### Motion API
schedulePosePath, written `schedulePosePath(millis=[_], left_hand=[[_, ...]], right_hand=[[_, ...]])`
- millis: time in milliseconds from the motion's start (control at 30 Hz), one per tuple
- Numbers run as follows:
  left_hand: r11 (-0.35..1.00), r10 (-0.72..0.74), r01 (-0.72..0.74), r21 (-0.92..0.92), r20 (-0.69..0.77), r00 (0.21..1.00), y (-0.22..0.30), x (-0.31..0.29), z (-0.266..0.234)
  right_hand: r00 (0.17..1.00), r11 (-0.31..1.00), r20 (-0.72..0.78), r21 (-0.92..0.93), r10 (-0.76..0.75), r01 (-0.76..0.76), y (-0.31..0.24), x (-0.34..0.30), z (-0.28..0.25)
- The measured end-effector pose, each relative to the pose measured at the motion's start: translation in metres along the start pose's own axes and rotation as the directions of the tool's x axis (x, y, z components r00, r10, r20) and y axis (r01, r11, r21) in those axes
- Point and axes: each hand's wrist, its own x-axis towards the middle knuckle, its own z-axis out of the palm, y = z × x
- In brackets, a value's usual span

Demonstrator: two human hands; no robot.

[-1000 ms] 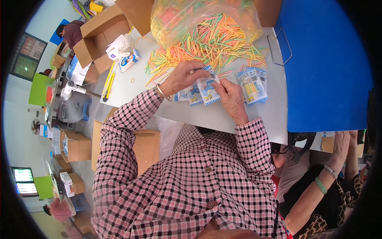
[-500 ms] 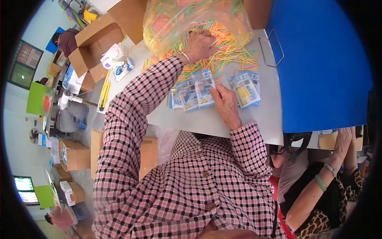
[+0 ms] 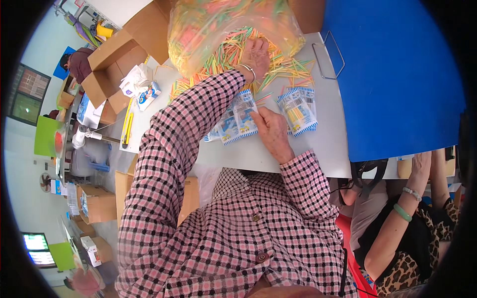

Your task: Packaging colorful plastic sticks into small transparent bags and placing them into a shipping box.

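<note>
My left hand (image 3: 256,59), with a bracelet at the wrist, reaches into a heap of thin pastel sticks (image 3: 283,64) at the mouth of a large clear plastic bag (image 3: 194,37). Its fingertips point down out of sight, so what they grasp is hidden. Nearer to me, my right hand (image 3: 274,131) is closed, thumb and forefinger pinching the edge of a flat blue-and-clear packet (image 3: 244,116). More such packets overlap to its left, partly behind my left sleeve. Beside my right hand lies another packet (image 3: 297,114) with yellow sticks showing inside, on top of others.
A tissue pack (image 3: 148,95), a yellow cutter (image 3: 128,130) and an open carton (image 3: 117,67) are at the left. On the right, a blue panel (image 3: 397,79) and a wire handle (image 3: 330,57) border the white table (image 3: 328,144). A co-worker's arms (image 3: 397,223) show at lower right.
My left hand has shifted right and farther over the heap, its forearm now covering part of the left packets. My right hand keeps its pinch. The whole view has shifted slightly.
</note>
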Motion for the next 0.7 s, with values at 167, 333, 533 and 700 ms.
schedulePosePath(millis=[167, 333, 533, 700], left_hand=[[0.999, 0.024, -0.027, -0.034, -0.095, 0.995, -0.004, -0.009, -0.001], [0.914, -0.142, 0.116, -0.388, -0.039, 0.989, -0.023, -0.024, -0.005], [0.496, -0.055, 0.142, -0.857, 0.132, 0.990, -0.060, -0.054, -0.050], [-0.595, -0.065, 0.375, -0.711, 0.507, 0.860, -0.056, -0.079, -0.070]], right_hand=[[1.000, 0.999, -0.018, 0.028, 0.024, -0.024, 0.000, 0.000, -0.002], [0.995, 0.989, -0.087, 0.145, 0.039, -0.026, 0.007, 0.000, 0.003], [0.985, 0.958, -0.037, 0.241, 0.170, -0.157, 0.000, 0.000, -0.007], [0.920, 0.725, -0.031, 0.626, 0.391, -0.287, -0.005, 0.011, 0.000]])
